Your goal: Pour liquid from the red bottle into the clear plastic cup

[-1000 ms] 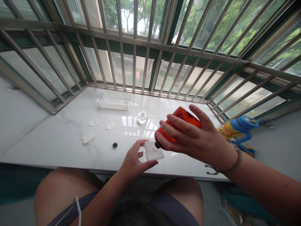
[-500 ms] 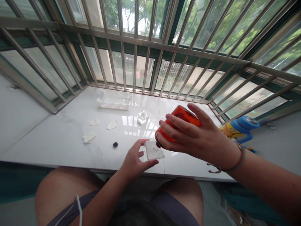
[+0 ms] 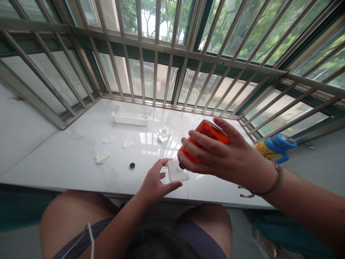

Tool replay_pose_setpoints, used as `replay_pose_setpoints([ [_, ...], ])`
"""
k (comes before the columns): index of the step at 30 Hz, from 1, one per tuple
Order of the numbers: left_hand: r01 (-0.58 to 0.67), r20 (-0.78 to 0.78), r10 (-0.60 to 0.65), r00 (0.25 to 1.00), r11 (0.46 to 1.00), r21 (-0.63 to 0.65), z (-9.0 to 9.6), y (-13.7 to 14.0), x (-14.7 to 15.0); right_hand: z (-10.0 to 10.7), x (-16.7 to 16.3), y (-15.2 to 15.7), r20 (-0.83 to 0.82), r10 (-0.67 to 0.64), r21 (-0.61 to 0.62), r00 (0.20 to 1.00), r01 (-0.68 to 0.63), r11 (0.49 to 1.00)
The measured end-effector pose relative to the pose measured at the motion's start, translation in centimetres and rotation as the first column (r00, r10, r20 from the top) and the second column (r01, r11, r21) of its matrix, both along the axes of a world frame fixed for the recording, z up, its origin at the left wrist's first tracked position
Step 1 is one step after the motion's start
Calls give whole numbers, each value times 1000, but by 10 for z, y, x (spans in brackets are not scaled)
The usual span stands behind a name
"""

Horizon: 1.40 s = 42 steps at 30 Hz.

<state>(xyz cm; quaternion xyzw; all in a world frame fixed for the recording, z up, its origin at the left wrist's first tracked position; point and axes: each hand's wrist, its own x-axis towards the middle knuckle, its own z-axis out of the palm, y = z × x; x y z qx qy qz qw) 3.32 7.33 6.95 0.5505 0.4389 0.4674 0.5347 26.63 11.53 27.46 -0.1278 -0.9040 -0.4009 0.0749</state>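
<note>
My right hand is wrapped round a bottle of red-orange liquid, tipped so its dark neck points down and left. That neck is right above the small round middle of a square, clear-and-whitish container; whether they touch, I cannot tell. Thumb and fingers of my left hand grip this container by its left side at the counter. A small black cap lies left of my left hand. Behind the container stands a clear, faceted glass piece. Any liquid flow is too small to make out.
A white plastic basket sits at the back of the white counter. Several crumpled white tissues lie on the left. A blue-and-yellow drinking bottle is at the right, behind my forearm. Metal window bars enclose the far side.
Almost nothing differs. Both hands keep their grips, and the bottle stays tipped over the square container with only a very slight shift.
</note>
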Motion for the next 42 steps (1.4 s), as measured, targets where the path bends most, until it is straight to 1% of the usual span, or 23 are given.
replay_pose_setpoints([
  [4,15,13,-15,1000,1000,14,0,1,0,0,-1,0,-32,-29,-102,999,26,994],
  [6,18,21,-18,1000,1000,12,0,0,0,-4,-1,1,-42,-32,-93,999,28,995],
  [8,19,18,-19,1000,1000,0,2,-1,0,-10,0,2,-41,-27,-42,999,26,999],
  [10,15,8,-15,1000,1000,-14,3,-2,-2,-19,3,3,-54,-25,-23,998,23,999],
  [11,11,3,-11,1000,1000,-19,3,-3,-2,-26,5,3,-73,-27,-39,997,25,999],
  [13,4,-6,-4,1000,1000,-28,2,-4,-4,-41,12,4,-134,-54,-110,990,40,993],
  [15,-1,-16,0,1000,999,-41,-1,-5,-8,-61,21,4,-228,-119,-223,966,67,973],
  [17,-9,-24,7,1000,998,-60,-7,-6,-12,-85,29,2,-335,-215,-365,918,84,927],
  [19,-17,-21,15,1000,997,-79,-15,-7,-18,-112,36,-2,-449,-322,-501,833,63,863],
  [21,-22,-14,21,1000,995,-97,-25,-9,-24,-139,40,-8,-547,-443,-618,710,14,786],
  [23,-24,-13,23,1000,993,-112,-34,-11,-30,-167,41,-15,-590,-562,-713,579,-47,699],
  [26,-25,-39,21,999,993,-117,-47,-14,-39,-207,40,-24,-575,-709,-800,409,-98,592],
  [29,-30,-110,17,994,993,-114,-60,-16,-45,-239,39,-27,-506,-827,-863,247,-150,483],
  [31,-30,-160,14,987,995,-93,-67,-16,-48,-254,38,-27,-441,-884,-888,156,-221,404],
  [33,-26,-213,11,977,997,-68,-72,-16,-49,-264,36,-26,-383,-919,-893,93,-292,343],
  [35,-24,-279,6,960,998,-61,-73,-16,-50,-269,35,-24,-355,-934,-885,50,-341,318],
  [37,-22,-349,-6,937,997,-78,-70,-15,-50,-272,35,-22,-352,-936,-875,24,-364,320],
  [40,-35,-425,-14,905,994,-107,-61,-14,-48,-276,33,-18,-345,-939,-865,6,-392,315],
  [42,-46,-445,-12,896,992,-119,-57,-13,-48,-279,32,-16,-338,-941,-857,4,-415,306],
])
